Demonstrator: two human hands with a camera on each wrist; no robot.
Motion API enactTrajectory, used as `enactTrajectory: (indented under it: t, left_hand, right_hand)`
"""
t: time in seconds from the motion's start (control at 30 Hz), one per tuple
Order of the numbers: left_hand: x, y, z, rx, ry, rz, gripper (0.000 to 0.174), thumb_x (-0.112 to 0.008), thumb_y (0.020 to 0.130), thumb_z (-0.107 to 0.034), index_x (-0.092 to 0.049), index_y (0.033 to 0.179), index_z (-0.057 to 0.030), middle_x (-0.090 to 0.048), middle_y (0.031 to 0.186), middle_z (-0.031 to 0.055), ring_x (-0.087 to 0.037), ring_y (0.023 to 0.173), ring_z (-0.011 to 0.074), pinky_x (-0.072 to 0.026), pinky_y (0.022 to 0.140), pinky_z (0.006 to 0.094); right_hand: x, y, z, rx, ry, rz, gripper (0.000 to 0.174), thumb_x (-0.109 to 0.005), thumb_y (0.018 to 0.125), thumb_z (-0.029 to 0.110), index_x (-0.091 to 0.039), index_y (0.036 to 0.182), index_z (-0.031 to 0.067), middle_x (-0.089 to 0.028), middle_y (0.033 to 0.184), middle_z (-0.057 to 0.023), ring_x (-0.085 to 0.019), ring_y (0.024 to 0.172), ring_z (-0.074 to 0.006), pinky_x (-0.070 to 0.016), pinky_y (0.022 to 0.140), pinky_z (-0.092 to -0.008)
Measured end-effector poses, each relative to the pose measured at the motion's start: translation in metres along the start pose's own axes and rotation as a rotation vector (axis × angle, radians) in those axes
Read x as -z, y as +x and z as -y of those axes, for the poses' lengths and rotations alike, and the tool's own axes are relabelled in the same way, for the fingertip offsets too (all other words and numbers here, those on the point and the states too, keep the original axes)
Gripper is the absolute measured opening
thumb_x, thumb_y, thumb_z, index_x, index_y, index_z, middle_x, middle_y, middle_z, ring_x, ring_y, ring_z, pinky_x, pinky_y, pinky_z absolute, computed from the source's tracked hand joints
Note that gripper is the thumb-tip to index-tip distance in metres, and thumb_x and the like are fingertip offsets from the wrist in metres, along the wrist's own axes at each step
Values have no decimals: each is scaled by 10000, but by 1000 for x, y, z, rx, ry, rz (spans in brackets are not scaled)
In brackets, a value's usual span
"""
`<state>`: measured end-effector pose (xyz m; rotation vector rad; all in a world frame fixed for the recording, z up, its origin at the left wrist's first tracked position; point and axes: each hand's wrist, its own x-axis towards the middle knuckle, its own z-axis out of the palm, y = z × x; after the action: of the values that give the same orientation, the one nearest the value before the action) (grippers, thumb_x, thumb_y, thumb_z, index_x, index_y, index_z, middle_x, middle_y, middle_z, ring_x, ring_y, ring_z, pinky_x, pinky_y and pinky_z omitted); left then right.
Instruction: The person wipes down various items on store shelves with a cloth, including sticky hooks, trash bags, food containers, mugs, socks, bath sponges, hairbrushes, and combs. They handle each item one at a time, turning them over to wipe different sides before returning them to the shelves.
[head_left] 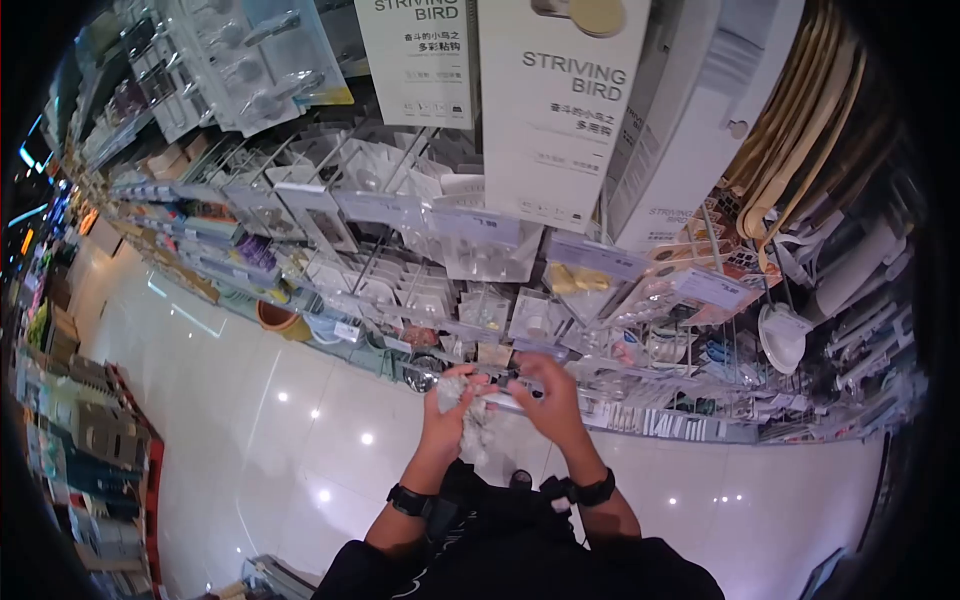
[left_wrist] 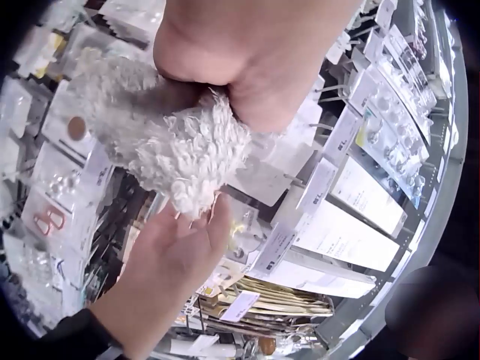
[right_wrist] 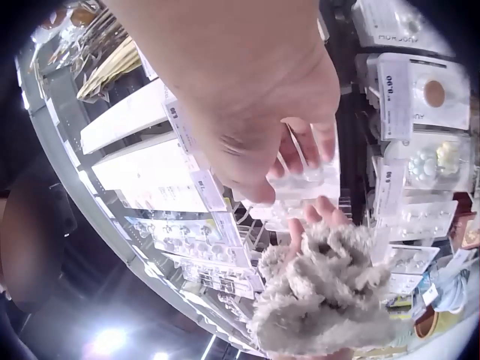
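Note:
My left hand [head_left: 445,410] grips a fluffy, shaggy white-grey cloth [head_left: 475,435], which hangs bunched below the fingers in the head view. In the left wrist view the cloth [left_wrist: 187,154] covers much of the middle and partly hides the left fingers. My right hand [head_left: 555,400] is raised just beside it, its fingers bent loosely toward the left hand. Seen from the right wrist, the right hand [right_wrist: 262,127] has nothing between thumb and fingers, and the left fingertips [right_wrist: 324,214] show behind the cloth [right_wrist: 322,300].
A shop rack of hanging packets stands right in front of the hands. White STRIVING BIRD boxes [head_left: 560,120] hang above, with long beige wooden pieces [head_left: 810,130] at the right. A terracotta pot [head_left: 283,320] sits low at the left; pale tiled floor [head_left: 300,430] lies below.

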<state>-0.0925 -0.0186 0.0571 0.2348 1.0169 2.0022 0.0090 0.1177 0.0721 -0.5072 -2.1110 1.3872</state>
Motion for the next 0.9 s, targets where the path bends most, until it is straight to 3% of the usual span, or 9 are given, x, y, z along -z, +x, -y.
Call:
enactTrajectory:
  t: [0.13,0.23,0.43,0.5,0.6,0.73,0.8,0.83,0.9]
  left_hand:
    - [31,60,-46,-100,201,-18,278,-540,894,-31,-503,1168,2,-593,1098,138,-588,1014,205,-480,853,310]
    - [50,118,-70,-581,742,-15,397,-611,801,3,-515,1186,-6,-573,1151,127,-540,1059,216,-383,951,315]
    - [39,160,-90,-469,789,61,368,-660,786,-49,-519,1122,-2,-579,1040,117,-550,967,208,-408,879,302]
    - [42,161,-91,-420,757,112,303,-665,794,-59,-533,1060,1,-590,916,84,-562,872,166,-435,806,284]
    - [47,148,-94,-338,712,300,332,-664,819,-82,-522,1110,-7,-572,966,42,-537,901,128,-429,819,268]
    - [52,121,-93,-316,633,278,253,-622,797,-14,-562,1044,-11,-597,923,46,-535,889,104,-422,808,262]
    - [67,112,-95,7,339,296,269,-596,812,-21,-561,1078,-15,-594,996,42,-536,915,100,-421,831,260]
    - [62,105,-99,22,243,288,295,-563,844,-57,-545,1135,-13,-586,1040,49,-538,942,108,-422,856,264]
    - [60,98,-96,32,230,224,313,-551,863,-77,-524,1167,-8,-579,1061,58,-536,963,119,-423,867,271]
  right_hand:
    - [-29,77,-12,99,-133,-399,483,-672,758,92,-493,1190,-31,-560,1157,-167,-551,1076,-255,-430,924,-347]
    - [-50,117,-25,101,-242,-640,587,-681,752,139,-433,1252,-43,-541,1186,-220,-526,1123,-306,-398,949,-368]
    - [-50,126,-14,-95,-143,-682,545,-722,726,156,-467,1163,-46,-565,1058,-187,-553,1035,-275,-403,932,-344]
    - [-49,118,2,-25,186,-611,555,-755,710,146,-458,1149,-19,-567,1041,-123,-560,972,-204,-433,872,-320]
    - [-51,98,10,-21,348,-536,601,-789,691,132,-437,1164,13,-562,1059,-74,-556,955,-147,-461,827,-306]
    - [-64,73,24,52,377,-563,596,-790,691,121,-444,1163,12,-562,1078,-81,-552,993,-152,-457,849,-311]
    - [-68,54,25,11,438,-516,633,-805,678,138,-435,1175,6,-559,1091,-87,-546,1003,-145,-453,852,-305]
    - [-65,47,22,5,452,-516,633,-805,678,138,-435,1175,6,-559,1091,-87,-546,1003,-145,-453,852,-305]
    - [-58,32,15,-107,357,-279,669,-807,680,154,-420,1200,-8,-556,1107,-97,-540,1013,-149,-457,849,-309]
